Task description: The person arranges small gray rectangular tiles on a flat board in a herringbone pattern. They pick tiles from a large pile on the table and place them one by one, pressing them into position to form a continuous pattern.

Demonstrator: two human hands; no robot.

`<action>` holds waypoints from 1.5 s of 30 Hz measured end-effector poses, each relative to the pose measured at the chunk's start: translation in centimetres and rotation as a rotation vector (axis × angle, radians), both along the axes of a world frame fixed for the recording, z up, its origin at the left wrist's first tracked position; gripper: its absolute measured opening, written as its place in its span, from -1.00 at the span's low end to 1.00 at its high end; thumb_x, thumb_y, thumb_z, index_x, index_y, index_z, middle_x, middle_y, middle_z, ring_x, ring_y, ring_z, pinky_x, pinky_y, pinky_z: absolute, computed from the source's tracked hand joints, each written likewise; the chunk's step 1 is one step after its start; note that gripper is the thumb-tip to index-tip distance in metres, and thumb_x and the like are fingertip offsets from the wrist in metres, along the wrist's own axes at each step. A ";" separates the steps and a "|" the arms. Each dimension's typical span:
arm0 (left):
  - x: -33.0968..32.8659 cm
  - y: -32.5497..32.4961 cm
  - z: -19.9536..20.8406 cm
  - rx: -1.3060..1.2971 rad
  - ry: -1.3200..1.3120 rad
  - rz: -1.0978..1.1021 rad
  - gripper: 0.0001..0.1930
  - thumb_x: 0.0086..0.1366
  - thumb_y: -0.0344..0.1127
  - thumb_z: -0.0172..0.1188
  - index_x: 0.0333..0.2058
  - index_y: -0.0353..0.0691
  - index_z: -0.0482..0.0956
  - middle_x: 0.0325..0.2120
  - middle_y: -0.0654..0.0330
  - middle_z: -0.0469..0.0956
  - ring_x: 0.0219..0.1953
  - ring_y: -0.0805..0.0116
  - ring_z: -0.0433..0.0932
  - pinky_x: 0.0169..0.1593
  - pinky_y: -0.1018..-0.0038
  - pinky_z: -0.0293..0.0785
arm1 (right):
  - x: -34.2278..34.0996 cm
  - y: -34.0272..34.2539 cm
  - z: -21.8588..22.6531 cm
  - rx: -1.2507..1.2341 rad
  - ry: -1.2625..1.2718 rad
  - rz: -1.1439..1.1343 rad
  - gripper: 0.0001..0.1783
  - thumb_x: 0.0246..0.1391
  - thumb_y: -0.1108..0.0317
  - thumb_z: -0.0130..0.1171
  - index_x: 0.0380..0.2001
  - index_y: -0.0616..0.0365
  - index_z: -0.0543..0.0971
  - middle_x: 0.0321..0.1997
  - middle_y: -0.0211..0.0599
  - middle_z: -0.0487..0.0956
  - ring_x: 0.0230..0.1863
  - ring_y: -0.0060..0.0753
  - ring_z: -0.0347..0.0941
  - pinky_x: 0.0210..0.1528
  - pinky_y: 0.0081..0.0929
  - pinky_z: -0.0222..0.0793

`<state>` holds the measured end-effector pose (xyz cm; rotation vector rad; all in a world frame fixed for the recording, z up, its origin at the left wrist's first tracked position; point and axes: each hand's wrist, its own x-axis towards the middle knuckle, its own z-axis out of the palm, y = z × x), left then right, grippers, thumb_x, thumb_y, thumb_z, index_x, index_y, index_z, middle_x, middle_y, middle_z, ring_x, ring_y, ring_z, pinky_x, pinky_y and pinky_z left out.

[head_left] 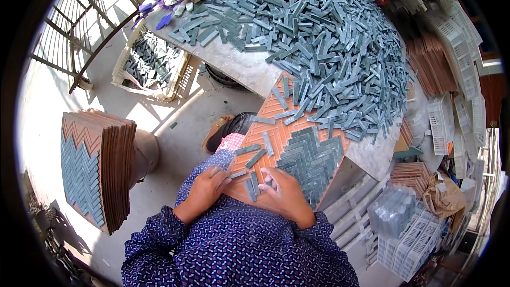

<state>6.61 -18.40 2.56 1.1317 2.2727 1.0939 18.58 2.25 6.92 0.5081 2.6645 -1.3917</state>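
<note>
An orange-brown herringbone-grooved tray (272, 110) leans across my lap and the table edge. Dark green stone strips (311, 157) fill its right part in a zigzag pattern, while several others lie loose over the grooves. At the tray's near left edge, my left hand (208, 187) is closed, its fingertips on the end of a narrow stone strip (239, 174). My right hand (287, 191) curls over the near part of the tray, with thumb and fingers around a small greyish strip, partly hidden. Beside those fingers lie two strips (252, 187) side by side.
A large heap of stone strips (329, 37) covers the table (241, 66). At left stands a stack of trays (118, 165), the outermost partly filled. A crate of strips (178, 82) sits on the floor. White crates (406, 250) and plastic-wrapped packs (392, 210) are at right.
</note>
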 end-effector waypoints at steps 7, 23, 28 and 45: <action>0.1 0.9 0.3 0.022 0.037 0.042 -0.88 0.15 -0.41 0.18 -0.32 -0.27 0.54 -0.43 0.08 0.44 -0.38 0.08 0.49 -0.34 0.28 0.45 | 0.2 0.8 -0.1 0.013 0.127 -0.026 -0.63 -0.06 0.44 0.28 -0.13 0.24 0.50 -0.40 -0.17 0.52 -0.46 -0.26 0.44 -0.38 -0.43 0.37; -0.5 1.6 -0.1 0.084 -0.030 0.037 -0.85 0.07 -0.45 0.25 -0.33 -0.25 0.57 -0.45 0.09 0.47 -0.38 0.10 0.49 -0.31 0.29 0.43 | -5.1 2.5 -2.5 0.423 0.342 0.365 -0.76 -0.09 0.50 0.15 -0.27 0.19 0.48 -0.18 -0.16 0.45 -0.20 -0.20 0.45 -0.25 -0.37 0.44; -0.1 2.0 -1.5 0.087 0.036 -0.056 -0.81 0.05 -0.46 0.27 -0.31 -0.26 0.57 -0.45 0.08 0.46 -0.37 0.10 0.48 -0.31 0.30 0.43 | -4.4 2.1 -1.3 -0.004 0.263 -0.026 -0.69 -0.06 0.49 0.27 -0.19 0.22 0.47 -0.35 -0.25 0.49 -0.42 -0.44 0.43 -0.39 -0.56 0.39; -1.1 1.7 0.4 0.100 -0.029 0.042 -0.87 0.09 -0.46 0.22 -0.33 -0.27 0.57 -0.42 0.06 0.49 -0.35 0.05 0.50 -0.29 0.29 0.45 | -2.5 1.3 -2.9 0.127 0.059 0.139 -0.73 -0.05 0.42 0.23 -0.22 0.18 0.49 -0.32 -0.08 0.55 -0.30 0.02 0.48 -0.27 -0.21 0.41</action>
